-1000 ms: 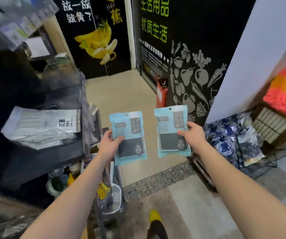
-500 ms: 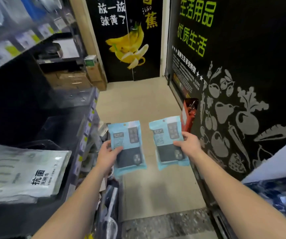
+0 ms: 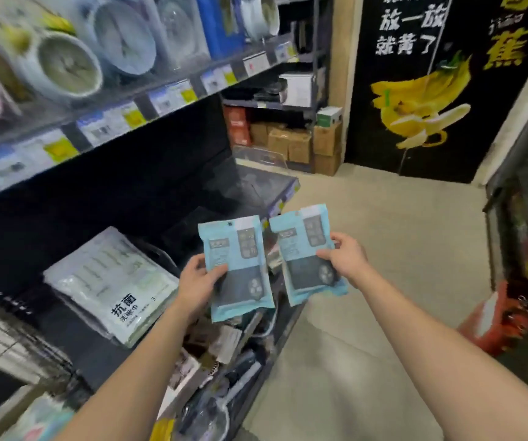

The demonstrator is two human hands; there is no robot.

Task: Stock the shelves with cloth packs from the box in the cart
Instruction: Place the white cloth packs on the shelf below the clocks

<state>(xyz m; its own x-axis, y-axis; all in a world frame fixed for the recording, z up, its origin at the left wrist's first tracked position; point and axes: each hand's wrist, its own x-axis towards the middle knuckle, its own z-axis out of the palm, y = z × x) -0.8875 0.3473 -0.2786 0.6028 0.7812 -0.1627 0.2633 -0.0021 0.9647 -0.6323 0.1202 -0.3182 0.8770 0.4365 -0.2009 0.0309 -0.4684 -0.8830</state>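
Two light-blue cloth packs are held up side by side, one in each hand, above the front edge of the dark shelf [image 3: 256, 186]. The left hand [image 3: 197, 276] grips the first pack [image 3: 237, 265] at its left edge, thumb curled over the front. The right hand [image 3: 347, 257] pinches the second pack [image 3: 304, 246] at its right edge between thumb and fingers. Both packs stand upright, slightly tilted, just beside each other. One stack of white packs [image 3: 110, 281] lies on the shelf left of the left hand. One banana poster [image 3: 421, 100] hangs behind.
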